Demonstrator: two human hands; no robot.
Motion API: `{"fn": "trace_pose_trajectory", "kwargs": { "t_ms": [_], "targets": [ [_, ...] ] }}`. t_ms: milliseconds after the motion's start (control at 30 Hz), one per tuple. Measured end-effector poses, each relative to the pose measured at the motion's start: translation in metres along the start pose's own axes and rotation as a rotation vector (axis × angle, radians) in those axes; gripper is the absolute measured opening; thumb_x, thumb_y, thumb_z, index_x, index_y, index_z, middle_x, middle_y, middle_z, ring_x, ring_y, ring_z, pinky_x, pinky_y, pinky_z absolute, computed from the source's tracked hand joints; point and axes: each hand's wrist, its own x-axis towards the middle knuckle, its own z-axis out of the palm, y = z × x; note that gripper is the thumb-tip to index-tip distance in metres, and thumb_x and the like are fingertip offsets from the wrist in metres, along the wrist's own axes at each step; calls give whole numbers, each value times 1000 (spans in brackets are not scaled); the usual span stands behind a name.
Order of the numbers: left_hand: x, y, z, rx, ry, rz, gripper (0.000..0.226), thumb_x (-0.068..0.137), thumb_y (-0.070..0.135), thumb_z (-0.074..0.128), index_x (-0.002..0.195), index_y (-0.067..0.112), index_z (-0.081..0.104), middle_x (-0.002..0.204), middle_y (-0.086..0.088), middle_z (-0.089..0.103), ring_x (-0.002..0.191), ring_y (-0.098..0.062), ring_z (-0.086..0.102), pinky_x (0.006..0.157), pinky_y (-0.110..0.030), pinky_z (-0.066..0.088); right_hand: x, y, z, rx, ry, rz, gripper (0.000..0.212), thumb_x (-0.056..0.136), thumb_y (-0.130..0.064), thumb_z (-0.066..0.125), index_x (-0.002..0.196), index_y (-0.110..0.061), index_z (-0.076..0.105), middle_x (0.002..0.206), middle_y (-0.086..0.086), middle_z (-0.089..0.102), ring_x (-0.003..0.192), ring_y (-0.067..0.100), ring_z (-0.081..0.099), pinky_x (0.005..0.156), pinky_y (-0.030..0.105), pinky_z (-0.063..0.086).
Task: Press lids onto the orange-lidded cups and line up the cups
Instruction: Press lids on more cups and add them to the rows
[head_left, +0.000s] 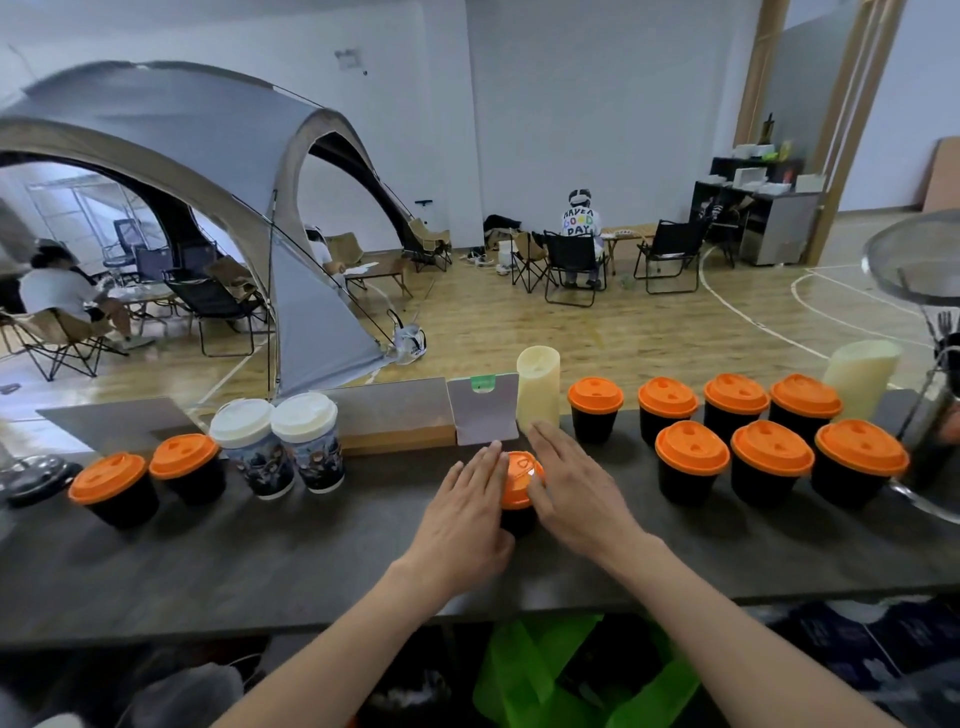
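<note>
Orange lid (519, 478) sits on a black cup (518, 518) at the middle of the dark desk (311, 561), near its front half; the left hand (462, 514) lies flat against the lid's left side with fingers straight, and the right hand (576, 493) lies flat against its right side, fingers straight too, neither curled round anything. To the right stand seven more orange-lidded cups in two rows; four in the far row (735, 410), three in the near row (771, 460), close together. To the left, two orange-lidded cups (150, 480) stand side by side near the desk's left end; just right of them are two taller white-lidded printed cups (280, 447), touching. A pale cylinder (537, 387) stands just beyond the hands, beside a grey card (483, 413).
</note>
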Motion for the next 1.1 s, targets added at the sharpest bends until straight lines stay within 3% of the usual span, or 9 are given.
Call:
{"fn": "trace_pose_trajectory", "kwargs": {
  "t_ms": [133, 333, 433, 533, 600, 733, 867, 1033, 1100],
  "targets": [
    [-5, 2, 19, -62, -20, 1, 98, 94, 34, 50, 160, 13, -19, 168, -6, -25, 156, -15, -23, 130, -38, 3, 0, 3, 9, -12, -302, -98, 65, 106, -36, 30, 163, -21, 2, 170, -7, -6, 154, 1, -12, 129, 34, 3],
    [-3, -3, 24, -123, 5, 8, 99, 90, 39, 50, 161, 15, -16, 170, -3, -22, 156, -12, -22, 130, -37, 5, -1, 4, 18, 3, -248, -111, 68, 104, -24, 38, 163, -16, 5, 171, -4, -4, 153, 0, -13, 115, 11, -16],
    [-6, -7, 22, -196, 10, 30, 97, 92, 35, 53, 163, 20, -13, 170, 1, -22, 156, -11, -21, 130, -40, 6, -2, 6, 14, 51, -284, -90, 79, 98, -17, 49, 164, -22, 5, 170, -10, -8, 152, -1, -9, 127, 26, 4],
    [-9, -14, 19, -347, 85, 20, 98, 90, 23, 66, 164, 30, 1, 170, 5, -24, 156, -11, -9, 125, -31, 16, -10, 14, 13, 161, -189, -35, 97, 85, -13, 62, 162, -36, 8, 168, -22, -12, 149, -1, 11, 111, 29, 37],
    [-8, -18, 17, -449, 157, -56, 91, 89, 16, 67, 160, 36, 15, 172, 6, -3, 150, -8, 19, 112, -28, 34, -16, 20, 18, 238, -113, 51, 98, 83, -19, 70, 161, -37, 14, 169, -17, -1, 147, 1, 19, 110, 30, 38],
    [-2, -17, 14, -462, 108, -115, 76, 95, 18, 67, 158, 32, 27, 156, 3, 43, 134, -12, 52, 111, -30, 43, -22, 21, 26, 391, -81, 222, 87, 85, -28, 79, 156, -26, 30, 151, -5, 50, 128, 7, 53, 106, 27, 46],
    [9, -15, 3, -640, 215, -151, 67, 96, 27, 67, 152, 35, 31, 141, 6, 59, 123, -13, 62, 103, -38, 53, -17, 17, 19, 467, 62, 276, 70, 84, -42, 78, 143, -32, 40, 121, -7, 69, 97, 4, 69, 88, 34, 58],
    [16, -4, -23, -830, 352, -174, 53, 95, 35, 72, 136, 25, 40, 121, 16, 60, 99, 18, 61, 82, -5, 48, 3, 5, -10, 599, 291, 425, 42, 89, -55, 68, 113, -27, 48, 97, -6, 72, 89, 9, 71, 81, 39, 60],
    [17, 3, -30, -865, 386, -161, 35, 97, 37, 68, 123, 29, 47, 123, 7, 63, 98, 10, 65, 77, -7, 49, 10, 0, -19, 552, 295, 406, 38, 93, -57, 61, 109, -24, 53, 96, -5, 71, 90, 13, 70, 80, 40, 59]
  ]
}}
